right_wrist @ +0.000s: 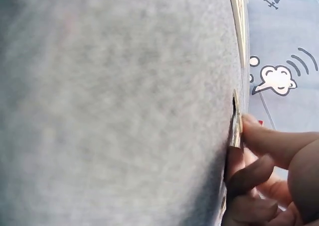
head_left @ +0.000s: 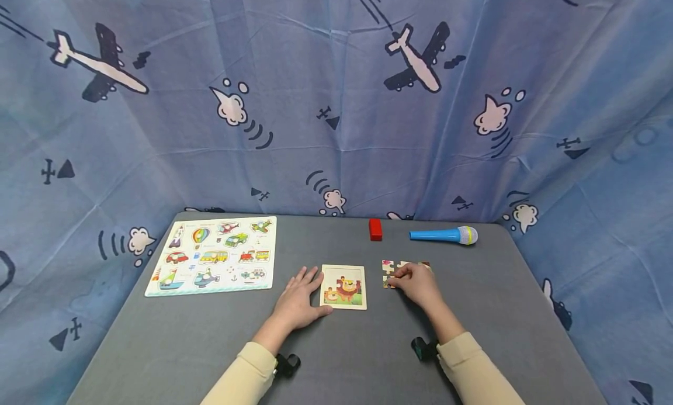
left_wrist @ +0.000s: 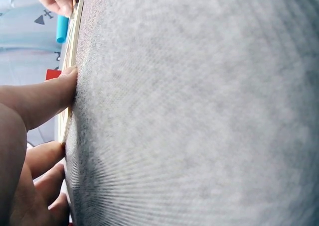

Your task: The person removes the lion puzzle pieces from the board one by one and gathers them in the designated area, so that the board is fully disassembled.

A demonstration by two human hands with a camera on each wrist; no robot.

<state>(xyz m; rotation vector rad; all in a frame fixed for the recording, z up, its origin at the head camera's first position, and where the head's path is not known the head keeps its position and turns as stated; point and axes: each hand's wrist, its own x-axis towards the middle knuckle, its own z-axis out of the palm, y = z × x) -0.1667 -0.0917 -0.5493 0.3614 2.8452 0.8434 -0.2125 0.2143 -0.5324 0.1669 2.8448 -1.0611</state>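
Observation:
A small wooden jigsaw tray (head_left: 343,270) lies flat on the table, with lion pieces fitted in its lower part and bare wood above. My left hand (head_left: 298,301) is spread at its left side; the thumb touches the near edge and the fingers lie by the left edge. To the right of the tray, my right hand (head_left: 419,283) pinches a jigsaw piece (right_wrist: 236,124) between thumb and fingers. In the right wrist view this piece stands tilted at the table surface. Other loose jigsaw pieces (head_left: 388,266) lie by that hand, partly hidden under it.
A larger vehicle picture board (head_left: 231,283) lies at the back left of the grey table (head_left: 173,346). A red block (head_left: 375,229) stands behind the loose pieces. The blue toy microphone (head_left: 439,235) lies at the back right, before a patterned curtain (head_left: 294,177).

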